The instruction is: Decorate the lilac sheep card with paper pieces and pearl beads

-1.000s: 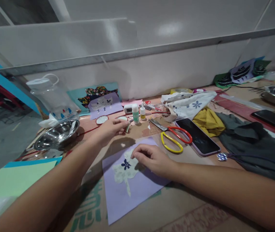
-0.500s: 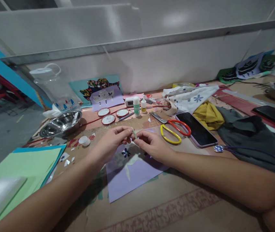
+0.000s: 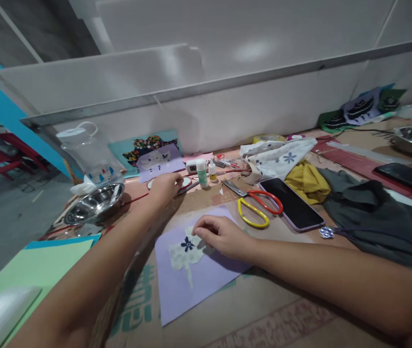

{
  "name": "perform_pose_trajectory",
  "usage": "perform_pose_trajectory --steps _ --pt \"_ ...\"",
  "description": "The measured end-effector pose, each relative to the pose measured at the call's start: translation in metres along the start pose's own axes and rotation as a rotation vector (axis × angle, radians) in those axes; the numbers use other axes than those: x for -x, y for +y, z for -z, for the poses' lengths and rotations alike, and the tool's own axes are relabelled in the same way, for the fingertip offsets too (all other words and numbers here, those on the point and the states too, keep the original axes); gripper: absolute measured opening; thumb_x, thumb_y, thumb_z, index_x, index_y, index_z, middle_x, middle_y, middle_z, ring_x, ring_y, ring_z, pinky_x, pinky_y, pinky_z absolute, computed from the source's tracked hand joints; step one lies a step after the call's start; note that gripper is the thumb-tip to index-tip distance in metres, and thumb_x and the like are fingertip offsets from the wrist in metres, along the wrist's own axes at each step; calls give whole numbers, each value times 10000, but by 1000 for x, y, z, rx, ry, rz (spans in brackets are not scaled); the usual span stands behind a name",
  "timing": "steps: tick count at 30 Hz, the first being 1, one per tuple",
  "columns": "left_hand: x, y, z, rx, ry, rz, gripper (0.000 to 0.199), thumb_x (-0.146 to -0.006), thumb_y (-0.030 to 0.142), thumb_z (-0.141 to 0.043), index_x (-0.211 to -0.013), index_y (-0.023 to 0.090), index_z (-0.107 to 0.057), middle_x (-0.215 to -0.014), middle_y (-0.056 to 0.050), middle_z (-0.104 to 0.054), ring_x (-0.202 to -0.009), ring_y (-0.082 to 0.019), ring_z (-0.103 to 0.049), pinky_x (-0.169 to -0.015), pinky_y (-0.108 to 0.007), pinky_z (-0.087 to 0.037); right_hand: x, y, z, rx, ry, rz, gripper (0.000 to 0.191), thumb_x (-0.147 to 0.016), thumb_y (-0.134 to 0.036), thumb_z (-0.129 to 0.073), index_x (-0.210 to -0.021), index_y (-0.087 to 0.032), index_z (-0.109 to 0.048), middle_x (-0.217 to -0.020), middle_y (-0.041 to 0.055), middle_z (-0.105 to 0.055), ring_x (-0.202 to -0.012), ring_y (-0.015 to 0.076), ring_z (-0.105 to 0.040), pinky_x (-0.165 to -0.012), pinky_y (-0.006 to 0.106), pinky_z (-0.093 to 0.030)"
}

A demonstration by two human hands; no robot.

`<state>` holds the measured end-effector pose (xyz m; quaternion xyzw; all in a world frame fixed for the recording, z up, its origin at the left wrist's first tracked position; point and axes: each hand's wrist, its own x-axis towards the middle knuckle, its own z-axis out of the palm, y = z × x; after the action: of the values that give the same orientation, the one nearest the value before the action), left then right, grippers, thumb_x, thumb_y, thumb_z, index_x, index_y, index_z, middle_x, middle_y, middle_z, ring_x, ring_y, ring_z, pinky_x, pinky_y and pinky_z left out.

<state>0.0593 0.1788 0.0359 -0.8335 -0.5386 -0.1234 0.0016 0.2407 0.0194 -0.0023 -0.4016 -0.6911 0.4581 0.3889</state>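
Since the earlier frame, the hands have been moving apart: the person's left hand (image 3: 168,188) is now reaching toward the back of the cardboard-covered brown desk (image 3: 257,302), while the right hand (image 3: 224,237) is staying over the lilac rectangular sheet of paper (image 3: 191,304). The left hand's fingers are curling downward at a round, red-rimmed white dish (image 3: 186,182); whether they are pinching anything, one cannot tell. The right hand is bending its fingers loosely, thumb close to the index finger, and its grip is also staying unclear.

The sheet is lying in front of the person, bearing a pale, patterned cut-out shape (image 3: 179,258) with a dark blue flower, partly hidden by the right hand. Beyond it, a white-and-green cylindrical bottle (image 3: 202,175) is standing beside a small yellow-labelled bottle (image 3: 212,171). Metal scissors with red and yellow handles (image 3: 248,194) are lying near a black-screened phone (image 3: 293,205).
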Motion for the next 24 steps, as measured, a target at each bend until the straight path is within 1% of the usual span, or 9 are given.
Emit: perform_pose_trajectory --steps 3,8,14,18,24 --pt "-9 -9 -9 -89 -63 -50 321 -970 357 -606 -1235 176 -613 -1251 -101 -631 -1051 -227 -647 -892 -438 -568 0 0 0 38 -18 -7 194 -924 -294 -564 -892 -153 -694 -775 8 -657 -699 122 -549 -632 229 -397" --pt "-23 -21 -11 -188 -112 -89 332 -969 351 -608 -1251 175 -605 -1267 -105 -624 -1067 -234 -643 -901 -449 -566 -1 3 0 67 -35 -3 199 -925 -282 -564 -909 -148 -711 -787 15 -676 -701 124 -559 -636 226 -401" --pt "-37 -20 -19 -256 -127 -101 329 -969 352 -609 -1244 172 -608 -1258 -103 -628 -1065 -235 -644 -901 -450 -565 -1 1 1 78 -57 -3 195 -926 -261 -557 -909 -147 -715 -802 22 -690 -719 128 -575 -650 227 -408" --pt "-45 -21 -24 -266 -167 -126 333 -967 353 -611 -1250 179 -606 -1265 -102 -624 -1068 -236 -643 -897 -443 -567 0 2 0 70 -65 -13 193 -918 -281 -571 -912 -152 -714 -804 23 -692 -721 133 -585 -651 231 -417" --pt "-53 -25 -21 -291 -229 -152 327 -967 350 -613 -1245 179 -609 -1260 -101 -627 -1067 -234 -644 -898 -442 -566 -1 2 0 62 -81 -28 185 -913 -279 -575 -918 -159 -715 -819 27 -703 -733 138 -606 -657 232 -428"
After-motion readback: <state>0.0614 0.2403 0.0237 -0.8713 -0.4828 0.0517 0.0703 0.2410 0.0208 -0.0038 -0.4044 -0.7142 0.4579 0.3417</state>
